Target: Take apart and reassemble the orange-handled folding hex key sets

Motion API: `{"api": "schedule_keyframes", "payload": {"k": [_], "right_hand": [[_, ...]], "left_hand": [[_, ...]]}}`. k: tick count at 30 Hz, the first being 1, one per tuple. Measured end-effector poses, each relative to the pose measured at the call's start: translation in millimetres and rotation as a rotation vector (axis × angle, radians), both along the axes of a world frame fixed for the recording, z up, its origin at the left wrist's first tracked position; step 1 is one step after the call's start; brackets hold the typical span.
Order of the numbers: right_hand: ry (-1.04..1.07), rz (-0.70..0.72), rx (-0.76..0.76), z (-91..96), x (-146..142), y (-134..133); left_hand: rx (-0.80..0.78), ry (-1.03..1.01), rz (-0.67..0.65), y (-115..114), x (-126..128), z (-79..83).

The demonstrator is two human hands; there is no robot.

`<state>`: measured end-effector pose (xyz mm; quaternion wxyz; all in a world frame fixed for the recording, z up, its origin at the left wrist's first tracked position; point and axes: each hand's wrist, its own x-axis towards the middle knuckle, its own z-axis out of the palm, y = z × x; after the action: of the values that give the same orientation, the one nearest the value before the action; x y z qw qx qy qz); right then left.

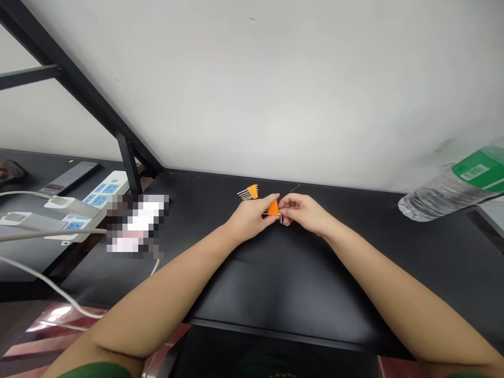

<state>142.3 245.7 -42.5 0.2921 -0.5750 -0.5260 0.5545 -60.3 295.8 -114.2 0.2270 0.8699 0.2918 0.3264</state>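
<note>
Both hands meet over the far middle of a black table. My left hand is closed in a pinch on a small orange holder. My right hand is closed too, its fingertips pinching a small dark metal piece at the holder's right end; I cannot name that piece. Just behind the hands lies a second orange holder with a row of dark hex keys sticking out to the left. A thin bent wire lies near the wall.
A white wall runs along the table's back edge. A clear plastic bottle with a green label lies on its side at the right. White power strips with blue sockets, cables and a blurred white object sit at the left, beside a black metal frame.
</note>
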Motion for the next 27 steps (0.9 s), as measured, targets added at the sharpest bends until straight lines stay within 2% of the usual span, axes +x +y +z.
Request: {"api": "schedule_keyframes", "payload": {"k": [3,7,15,20,22,25,27], "right_hand": [[0.01,-0.008,0.041,-3.2,-0.3,0.3],[-0.01,0.004,0.07,-8.0,-0.9,0.9],[0.075,-0.081,-0.044,-10.3,-5.0,-1.1],[0.053,-0.085,-0.03,-11.1,-6.5,-1.0],[-0.132,0.003,0.053,-6.4,4.1,2.6],[-0.712,0.212,0.345,5.6,33.5,10.0],[-0.998,0.289,0.402,12.5,53.1,13.8]], "left_hand": [[-0.076,0.041,-0.016,0.5,-2.5,4.8],[-0.092,0.107,0.011,-1.0,-2.2,9.5],[0.201,0.092,0.099,-1.3,2.8,3.7],[0.273,0.1,0.084,0.7,2.5,3.2],[0.254,0.112,0.09,1.4,2.2,3.4],[0.181,0.108,0.111,2.6,1.6,3.5],[0.14,0.09,0.108,3.4,1.2,3.6]]}}
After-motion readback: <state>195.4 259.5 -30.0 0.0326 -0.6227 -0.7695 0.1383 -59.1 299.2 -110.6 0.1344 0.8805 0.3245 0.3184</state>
